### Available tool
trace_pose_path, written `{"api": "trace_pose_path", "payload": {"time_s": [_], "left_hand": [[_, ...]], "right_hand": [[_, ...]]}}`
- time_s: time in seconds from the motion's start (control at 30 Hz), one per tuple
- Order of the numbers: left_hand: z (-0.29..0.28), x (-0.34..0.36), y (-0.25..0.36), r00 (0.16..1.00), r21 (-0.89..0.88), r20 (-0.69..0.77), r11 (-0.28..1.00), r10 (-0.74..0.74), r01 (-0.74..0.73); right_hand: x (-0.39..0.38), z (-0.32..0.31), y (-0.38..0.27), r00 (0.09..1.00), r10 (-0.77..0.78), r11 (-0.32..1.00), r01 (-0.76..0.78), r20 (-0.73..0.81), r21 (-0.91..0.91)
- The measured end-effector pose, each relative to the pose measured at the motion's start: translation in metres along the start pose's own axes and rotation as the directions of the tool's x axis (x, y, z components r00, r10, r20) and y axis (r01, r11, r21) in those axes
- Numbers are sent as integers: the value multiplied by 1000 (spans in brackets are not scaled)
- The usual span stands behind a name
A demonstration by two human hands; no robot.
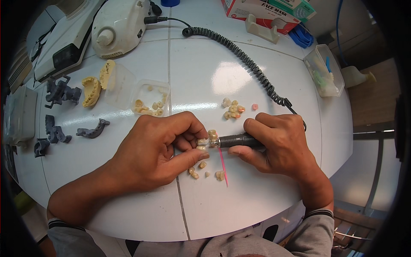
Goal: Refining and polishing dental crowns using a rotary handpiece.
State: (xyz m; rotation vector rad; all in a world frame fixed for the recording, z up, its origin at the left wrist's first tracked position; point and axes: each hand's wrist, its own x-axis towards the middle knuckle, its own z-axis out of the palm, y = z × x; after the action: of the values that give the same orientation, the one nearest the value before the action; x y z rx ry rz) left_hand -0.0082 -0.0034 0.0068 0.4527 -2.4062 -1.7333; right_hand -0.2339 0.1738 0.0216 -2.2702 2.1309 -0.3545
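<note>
Between the thumb and fingers of my left hand (165,150) is a small tooth-coloured dental crown (201,147), partly hidden by the fingertips. My right hand (280,143) grips a black rotary handpiece (239,140), its thin metal bit pointing left and meeting the crown. Whether the bit turns cannot be told. Just behind the bit sit more crowns (212,134). A thin pink stick (223,168) lies below the handpiece, beside a loose crown (220,175). Several small crowns (193,172) are scattered near my left thumb.
A cluster of crowns (233,109) and a pink piece (255,106) lie beyond my hands. A clear box (168,96) holds more crowns. Dental models (91,91) and grey printed parts (93,129) stand left. A coiled cord (239,51) runs from the white control unit (117,32).
</note>
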Motion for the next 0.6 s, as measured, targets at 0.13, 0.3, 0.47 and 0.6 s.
{"api": "trace_pose_path", "payload": {"time_s": [0.13, 0.3, 0.47, 0.6], "left_hand": [[-1, 1, 1, 1000, -8, 13, 1000, -21, 21], [0, 0, -2, 999, 26, 1, 999, 34, -34], [0, 0, -1, 1000, 12, -5, 1000, 27, -27], [-1, 0, 1, 1000, 7, 5, 1000, 3, -3]], "right_hand": [[1, -2, -2, 1000, 6, 1000, -6, 17, 0], [1, -2, -3, 999, 16, 1000, -16, 28, 2], [1, -3, -2, 999, 16, 1000, -16, 34, 2], [1, -3, -1, 999, 18, 1000, -18, 47, 7]]}}
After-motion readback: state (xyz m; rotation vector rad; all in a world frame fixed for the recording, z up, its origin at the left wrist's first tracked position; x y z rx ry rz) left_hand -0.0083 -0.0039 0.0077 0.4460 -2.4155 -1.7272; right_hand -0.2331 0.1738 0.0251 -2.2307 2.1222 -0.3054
